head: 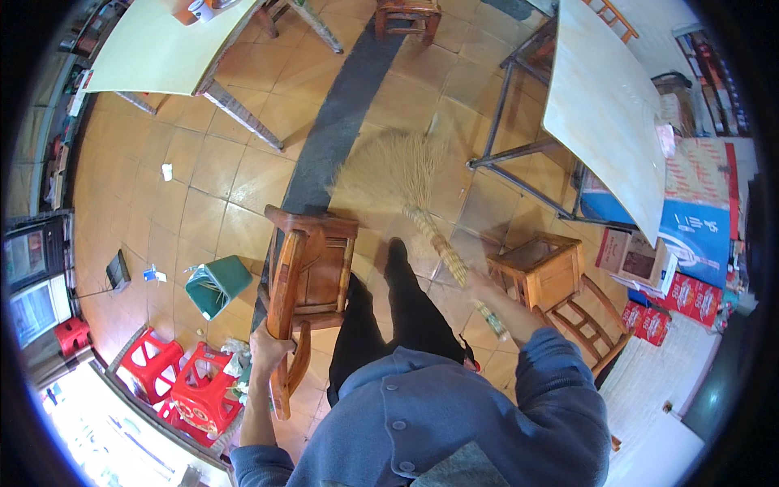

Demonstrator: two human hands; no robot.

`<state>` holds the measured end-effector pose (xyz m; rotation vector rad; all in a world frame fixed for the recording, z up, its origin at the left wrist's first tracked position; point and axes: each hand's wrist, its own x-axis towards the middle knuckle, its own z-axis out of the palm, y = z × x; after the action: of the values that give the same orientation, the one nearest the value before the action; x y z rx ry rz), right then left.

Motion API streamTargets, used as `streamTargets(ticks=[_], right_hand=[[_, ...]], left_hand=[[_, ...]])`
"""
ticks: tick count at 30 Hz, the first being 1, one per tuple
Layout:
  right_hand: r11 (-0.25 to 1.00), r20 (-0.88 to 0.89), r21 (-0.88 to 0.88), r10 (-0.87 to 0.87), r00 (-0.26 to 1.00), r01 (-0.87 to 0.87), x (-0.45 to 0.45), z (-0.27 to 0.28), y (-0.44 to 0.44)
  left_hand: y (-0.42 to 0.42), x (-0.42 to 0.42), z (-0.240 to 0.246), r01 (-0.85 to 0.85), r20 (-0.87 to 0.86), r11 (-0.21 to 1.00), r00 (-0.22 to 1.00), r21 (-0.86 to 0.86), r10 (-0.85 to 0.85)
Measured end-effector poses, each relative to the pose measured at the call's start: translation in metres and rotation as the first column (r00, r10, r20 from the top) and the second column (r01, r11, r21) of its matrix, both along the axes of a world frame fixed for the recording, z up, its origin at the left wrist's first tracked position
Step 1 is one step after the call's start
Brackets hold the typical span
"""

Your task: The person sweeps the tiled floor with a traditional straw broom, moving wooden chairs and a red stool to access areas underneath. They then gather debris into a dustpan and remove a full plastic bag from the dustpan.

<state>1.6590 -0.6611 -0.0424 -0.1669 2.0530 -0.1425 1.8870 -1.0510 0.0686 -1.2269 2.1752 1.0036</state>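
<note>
My right hand (481, 289) is closed around the bound handle of a straw broom (435, 234). The broom's wide bristle head fans out over the tiled floor, ahead of my feet, across part of a dark floor strip (341, 115). With my left hand (268, 350) I grip the top of the backrest of a wooden chair (319, 268), just left of my legs. That chair's feet are hidden from this angle.
A green bin (219, 286) and a long-handled dustpan (117, 271) are at left, near red plastic stools (204, 389). Another wooden chair (541, 274) stands at right, below a pale table (602, 115). A second table (164, 49) is at upper left. White litter (167, 171) lies on the floor.
</note>
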Motion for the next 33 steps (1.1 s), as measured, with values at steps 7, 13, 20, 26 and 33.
streamTargets(ticks=[7, 13, 20, 26, 33], right_hand=[[0.967, 0.291, 0.255, -0.074, 0.954, -0.002, 0.112, 0.109, 0.042], [0.957, 0.187, 0.216, -0.233, 0.954, 0.191, 0.170, 0.189, 0.071], [0.975, 0.066, -0.046, -0.212, 0.975, 0.216, 0.130, 0.093, 0.079], [0.672, 0.100, -0.146, -0.721, 0.686, 0.726, 0.076, -0.016, 0.066], [0.929, 0.151, 0.024, -0.369, 0.917, 0.369, 0.104, 0.038, 0.077]], left_hand=[[-0.028, 0.017, -0.007, 0.006, -0.090, 0.999, 0.996, 0.043, -0.002], [-0.015, 0.007, 0.002, 0.041, -0.229, 0.997, 0.973, 0.061, -0.026], [-0.020, -0.020, 0.008, 0.063, -0.122, 0.997, 0.990, -0.037, -0.067], [-0.044, -0.095, 0.039, 0.048, -0.087, 0.999, 0.995, 0.009, -0.047], [-0.056, -0.165, 0.051, 0.149, -0.160, 0.989, 0.976, 0.017, -0.145]])
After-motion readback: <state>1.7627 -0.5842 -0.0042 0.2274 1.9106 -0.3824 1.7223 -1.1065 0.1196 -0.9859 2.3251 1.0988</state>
